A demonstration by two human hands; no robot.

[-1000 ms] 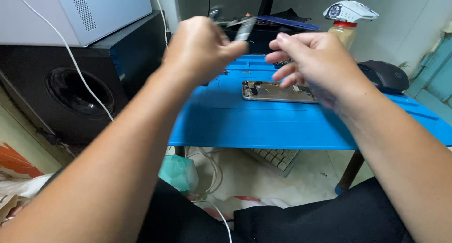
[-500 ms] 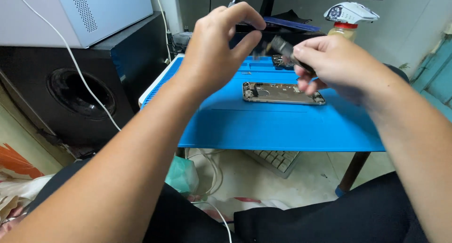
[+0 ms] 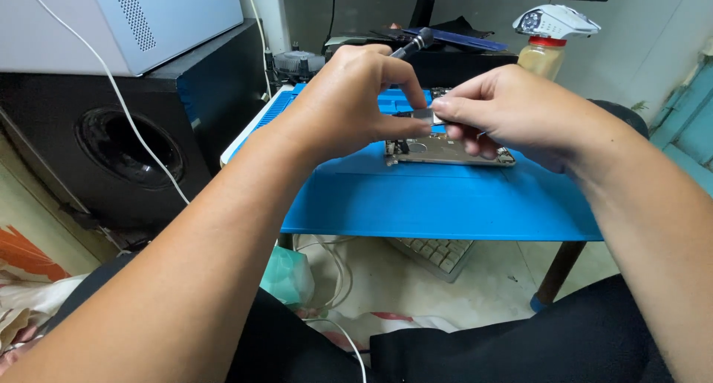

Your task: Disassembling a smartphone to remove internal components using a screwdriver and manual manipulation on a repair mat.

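Observation:
My left hand (image 3: 349,97) is raised over the blue work mat (image 3: 445,197), with a dark screwdriver (image 3: 413,43) sticking up between its fingers. Its thumb and forefinger meet my right hand (image 3: 512,112) on a small grey metal piece (image 3: 425,116), which both hands pinch. Below them an opened phone (image 3: 445,153) lies flat on the mat, its insides facing up and partly hidden by my fingers.
A black speaker cabinet (image 3: 126,142) with a grey computer case (image 3: 141,19) on top stands at the left. A spray bottle (image 3: 549,38) and a monitor stand (image 3: 423,12) are behind the mat. A keyboard (image 3: 438,253) lies on the floor under the table.
Both hands have come down and closer together. The left hand's fingertips now touch the small grey piece held by the right hand, above the phone.

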